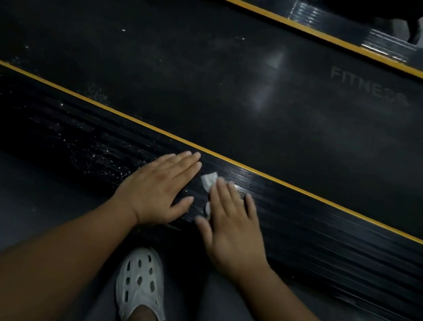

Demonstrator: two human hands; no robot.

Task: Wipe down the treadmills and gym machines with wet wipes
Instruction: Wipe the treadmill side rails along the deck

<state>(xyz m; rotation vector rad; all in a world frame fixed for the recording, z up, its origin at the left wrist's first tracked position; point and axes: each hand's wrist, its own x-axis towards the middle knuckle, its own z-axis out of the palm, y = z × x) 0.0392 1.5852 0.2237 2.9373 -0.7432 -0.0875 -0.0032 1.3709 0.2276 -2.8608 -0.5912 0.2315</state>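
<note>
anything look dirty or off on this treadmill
Yes: white specks litter the ribbed side rail left of the left hand, with a few on the belt. Right of the right hand, which presses the wipe flat, the rail looks glossy and speck-free.

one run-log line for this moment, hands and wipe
left hand: flat on black ribbed treadmill side rail | right hand: presses white crumpled wet wipe onto rail | white specks on rail left of hands
</note>
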